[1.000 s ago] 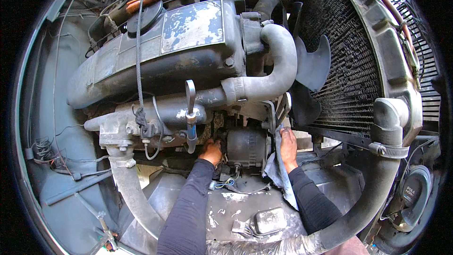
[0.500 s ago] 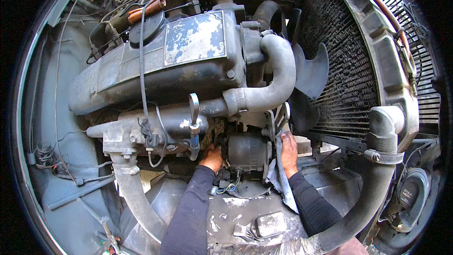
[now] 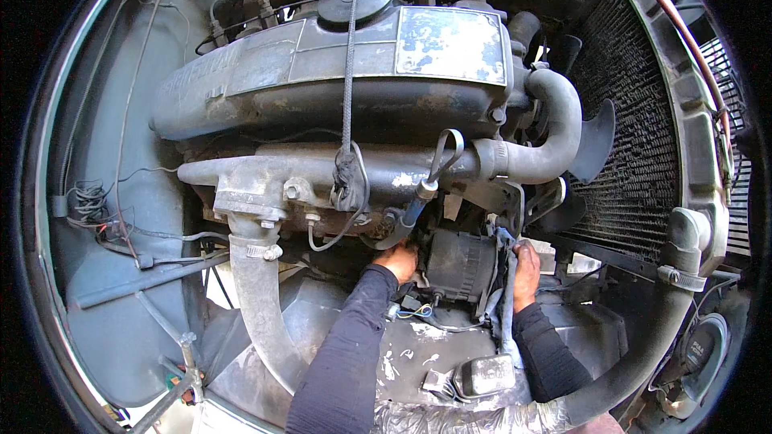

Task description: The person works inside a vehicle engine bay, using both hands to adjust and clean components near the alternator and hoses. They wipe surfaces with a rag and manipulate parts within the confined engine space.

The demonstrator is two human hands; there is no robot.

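Note:
A dark, round-bodied alternator [image 3: 460, 265] sits low beside the engine, between my two hands. My left hand [image 3: 400, 261] is closed against its left end, with the fingertips hidden behind it. At its right end, my right hand [image 3: 527, 273] grips a grey-blue cloth [image 3: 507, 305], pressed along the alternator's pulley side. The cloth hangs down below my fingers in a narrow fold. Thin wires with a small connector [image 3: 413, 308] lie under the alternator.
Above stands the engine with its valve cover [image 3: 338, 72]. A looped dipstick handle [image 3: 447, 153] rises near my left hand. Fan blades [image 3: 593, 145] and the radiator [image 3: 635, 104] are at right. A large bent hose [image 3: 635, 362] crosses near my right forearm; a pipe [image 3: 257, 305] stands left.
The view has swung, so the engine and alternator appear farther right. My right hand's fingers are more curled, and the cloth is bunched narrower. My left hand stays at the alternator's left end.

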